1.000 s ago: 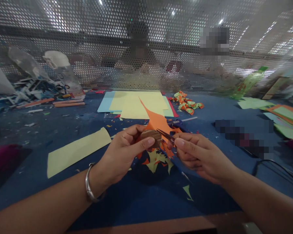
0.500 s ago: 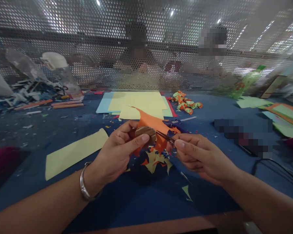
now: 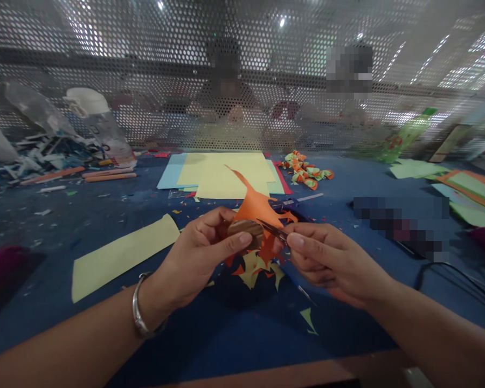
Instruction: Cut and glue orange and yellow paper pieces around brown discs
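Note:
My left hand (image 3: 204, 248) pinches a round, wood-grained disc (image 3: 254, 228) together with a sheet of orange paper (image 3: 254, 206) behind it, thumb on the disc's front. The paper has a ragged outline with a long thin strip curling up. In my right hand (image 3: 333, 258) is a pair of dark scissors (image 3: 274, 230), with the blades at the disc's right edge against the orange paper. Fingers cover the handles. Below both hands, yellow-green and orange paper scraps (image 3: 253, 269) lie on the blue table (image 3: 234, 334).
A stack of coloured paper (image 3: 226, 170) lies ahead, beside a heap of orange-green cut pieces (image 3: 305, 171). A pale yellow strip (image 3: 125, 258) is at left. Bottles (image 3: 105, 126) and a perforated screen (image 3: 153, 97) stand at the back. A cable (image 3: 464, 275) runs at right.
The disc and orange paper have shifted slightly right and down with my left hand, and the paper's thin strip points higher. My right hand with the scissors has hardly moved.

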Demonstrator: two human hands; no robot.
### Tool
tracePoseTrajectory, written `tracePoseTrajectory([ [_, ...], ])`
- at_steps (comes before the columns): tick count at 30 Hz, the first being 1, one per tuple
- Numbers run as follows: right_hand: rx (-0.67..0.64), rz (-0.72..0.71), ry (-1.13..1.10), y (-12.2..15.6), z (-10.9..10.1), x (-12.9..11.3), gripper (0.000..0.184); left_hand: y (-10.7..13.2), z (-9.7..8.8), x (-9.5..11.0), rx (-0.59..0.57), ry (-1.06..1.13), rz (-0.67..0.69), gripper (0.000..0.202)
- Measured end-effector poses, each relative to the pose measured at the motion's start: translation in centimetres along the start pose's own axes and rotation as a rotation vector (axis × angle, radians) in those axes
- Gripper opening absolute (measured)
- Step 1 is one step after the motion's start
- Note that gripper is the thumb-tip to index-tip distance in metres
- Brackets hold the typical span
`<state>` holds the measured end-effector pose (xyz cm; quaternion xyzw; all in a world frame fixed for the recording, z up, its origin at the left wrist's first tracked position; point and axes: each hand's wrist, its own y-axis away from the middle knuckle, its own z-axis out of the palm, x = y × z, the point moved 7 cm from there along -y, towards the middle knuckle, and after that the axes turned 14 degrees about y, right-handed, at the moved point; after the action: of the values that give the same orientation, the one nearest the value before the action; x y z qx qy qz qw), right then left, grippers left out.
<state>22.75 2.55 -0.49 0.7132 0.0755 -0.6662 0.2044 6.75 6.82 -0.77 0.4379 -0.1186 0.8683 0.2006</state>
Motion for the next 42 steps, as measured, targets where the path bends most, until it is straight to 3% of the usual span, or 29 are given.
tracePoseTrajectory([
  [20,0.063,-0.033,0.100,-0.10,-0.23,0.10,0.033,0.27,0.19,-0.48,-0.021,-0.036,-0.055,0.017],
  [37,0.067,-0.110,0.212,-0.30,-0.20,-0.57,0.033,0.34,-0.42,-0.37,0.058,-0.050,-0.132,0.029],
  [42,0.064,-0.132,0.312,-0.27,-0.32,-0.84,0.035,0.41,-0.28,-0.06,0.027,-0.106,-0.148,0.018],
])
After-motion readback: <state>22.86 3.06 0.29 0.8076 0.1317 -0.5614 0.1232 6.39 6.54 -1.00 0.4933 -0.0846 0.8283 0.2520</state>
